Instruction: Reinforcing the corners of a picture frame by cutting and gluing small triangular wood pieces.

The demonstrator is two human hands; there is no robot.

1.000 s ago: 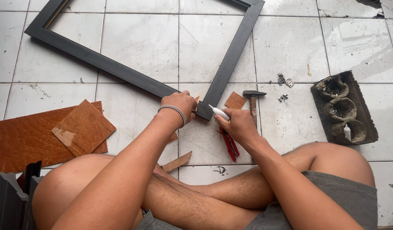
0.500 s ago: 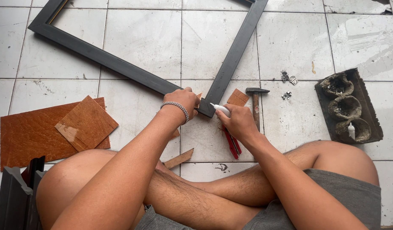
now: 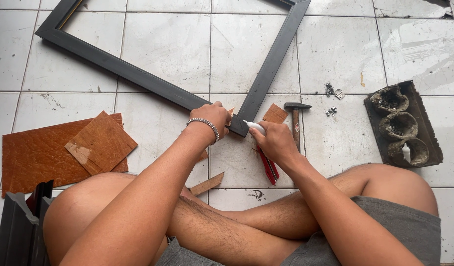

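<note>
Head view, looking down at a person seated cross-legged on a white tiled floor.

Item 1: black picture frame, lying flat on the floor. Its near corner sits just ahead of the knees, between the two hands. One rail runs from that corner up and to the left, the other up and to the right; the corner itself points toward the person.

Item 2: left hand, beaded bracelet at the wrist, grip closed down over the frame's near corner, pressing it to the floor.

Item 3: right hand, grip wrapped around a small white glue tube. The tube's long axis runs from the fist up and to the left; its nozzle points at the corner joint and touches or nearly touches it.

Item 4: hammer, just right of the right hand, head away from the person. Red-handled tool lying under the right wrist; its kind cannot be told.

Item 5: brown board pieces at the left; a small brown offcut beside the corner; a wood strip near the shin. Small metal fittings and a dark three-hollow tray at the right. Dark moulding lengths at lower left.

Risks, as judged: too hard a squeeze could flood the joint and spill glue onto the frame face or the left fingers, which sit right at the nozzle. Any slackening of the left grip could let the mitre open or shift.
</note>
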